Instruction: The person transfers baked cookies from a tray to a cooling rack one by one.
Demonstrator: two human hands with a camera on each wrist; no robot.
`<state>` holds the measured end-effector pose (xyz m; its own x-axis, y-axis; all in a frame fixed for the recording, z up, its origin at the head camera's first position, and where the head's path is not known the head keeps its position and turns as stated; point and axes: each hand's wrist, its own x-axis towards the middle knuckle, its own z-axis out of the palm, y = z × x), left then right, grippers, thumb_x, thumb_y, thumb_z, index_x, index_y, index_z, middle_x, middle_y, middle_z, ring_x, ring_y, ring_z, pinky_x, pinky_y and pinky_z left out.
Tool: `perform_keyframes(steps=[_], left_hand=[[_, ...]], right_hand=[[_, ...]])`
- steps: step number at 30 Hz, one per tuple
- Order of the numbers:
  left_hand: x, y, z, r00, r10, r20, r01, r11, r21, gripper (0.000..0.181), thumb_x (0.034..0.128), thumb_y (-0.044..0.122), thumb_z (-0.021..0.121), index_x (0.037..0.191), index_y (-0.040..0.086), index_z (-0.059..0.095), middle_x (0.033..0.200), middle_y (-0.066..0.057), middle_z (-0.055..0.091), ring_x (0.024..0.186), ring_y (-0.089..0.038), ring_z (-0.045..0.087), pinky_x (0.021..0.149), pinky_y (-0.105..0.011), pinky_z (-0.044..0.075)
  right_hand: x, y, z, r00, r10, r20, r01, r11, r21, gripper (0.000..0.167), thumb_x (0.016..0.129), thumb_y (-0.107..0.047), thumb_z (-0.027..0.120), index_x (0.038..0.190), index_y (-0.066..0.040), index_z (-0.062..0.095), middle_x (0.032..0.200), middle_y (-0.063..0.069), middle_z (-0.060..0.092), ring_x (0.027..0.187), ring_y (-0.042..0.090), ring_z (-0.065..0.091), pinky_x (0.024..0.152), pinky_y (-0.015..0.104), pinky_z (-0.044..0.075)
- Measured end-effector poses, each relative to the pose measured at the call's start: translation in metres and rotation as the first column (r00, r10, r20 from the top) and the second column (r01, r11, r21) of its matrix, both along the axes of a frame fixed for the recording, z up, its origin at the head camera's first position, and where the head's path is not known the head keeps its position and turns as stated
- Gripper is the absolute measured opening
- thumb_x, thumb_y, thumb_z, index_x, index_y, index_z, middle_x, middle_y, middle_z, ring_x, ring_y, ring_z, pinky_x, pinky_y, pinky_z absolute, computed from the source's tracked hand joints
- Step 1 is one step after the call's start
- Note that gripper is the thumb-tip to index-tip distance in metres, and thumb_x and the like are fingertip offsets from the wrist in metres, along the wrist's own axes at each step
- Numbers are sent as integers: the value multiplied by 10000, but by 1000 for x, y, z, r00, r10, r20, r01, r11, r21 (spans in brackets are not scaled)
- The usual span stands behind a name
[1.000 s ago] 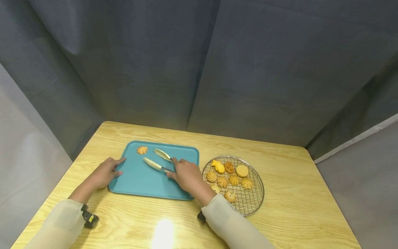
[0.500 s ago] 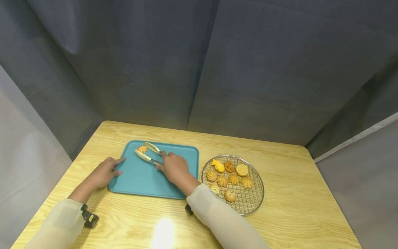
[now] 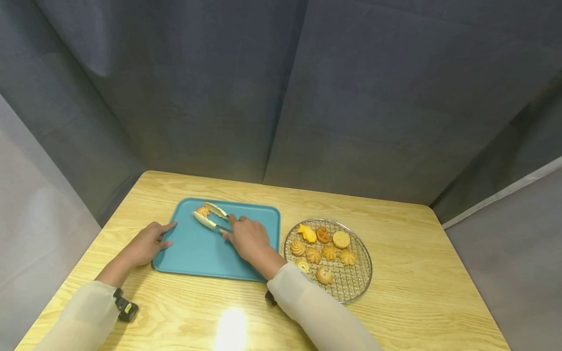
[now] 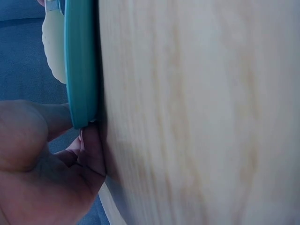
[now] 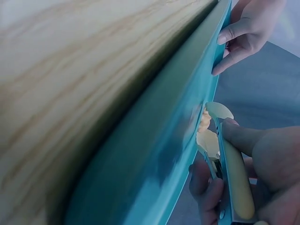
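Note:
My right hand (image 3: 249, 239) grips a pair of tongs (image 3: 204, 220) with cream-coloured tips over the blue-green tray (image 3: 210, 263). Between those tips, at the tray's far left, is a small flower-shaped cookie (image 3: 203, 211). The right wrist view shows the tongs (image 5: 236, 180) held between thumb and fingers, with the cookie (image 5: 204, 121) partly hidden between the tips. At the tray's left edge, my left hand (image 3: 147, 243) holds the rim, thumb and forefinger over it. In the left wrist view, curled fingers (image 4: 91, 152) lie against the tray's edge, close to the tabletop.
Right of the tray stands a round wire rack (image 3: 357, 278) bearing several cookies, among them a yellow fish-shaped one (image 3: 308, 234) and a pretzel-shaped one (image 3: 323, 235). Both lie on a light wooden table (image 3: 421, 273). Dark grey curtains (image 3: 281, 97) hang behind it.
My right hand has moved left with the tongs, whose tips have come around the cookie and closed in. The cookie has shifted slightly right. My left hand stays at the tray's edge.

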<state>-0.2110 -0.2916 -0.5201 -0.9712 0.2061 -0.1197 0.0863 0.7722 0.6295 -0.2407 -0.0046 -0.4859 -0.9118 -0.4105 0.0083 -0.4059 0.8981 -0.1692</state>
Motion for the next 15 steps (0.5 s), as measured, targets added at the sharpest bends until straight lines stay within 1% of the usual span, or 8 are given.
perform_keyframes(steps=[12,15], left_hand=[[0,0,1,1000,-8,-14,8,1000,5,600,1006,34,634,1526,-104,371,896,-109,405,788,-219,399,637,-302,350],[0,0,1,1000,-8,-16,8,1000,5,598,1008,38,631,1527,-104,369,899,-110,405,789,-218,400,640,-302,350]], right_hand=[[6,8,2,1000,14,-20,-14,1000,-22,634,1007,-499,622,1520,-138,531,1196,93,706,852,272,686,691,396,563],[8,10,3,999,21,-25,-21,999,-25,633,1008,-494,622,1519,-132,531,1197,94,706,855,276,690,694,402,565]])
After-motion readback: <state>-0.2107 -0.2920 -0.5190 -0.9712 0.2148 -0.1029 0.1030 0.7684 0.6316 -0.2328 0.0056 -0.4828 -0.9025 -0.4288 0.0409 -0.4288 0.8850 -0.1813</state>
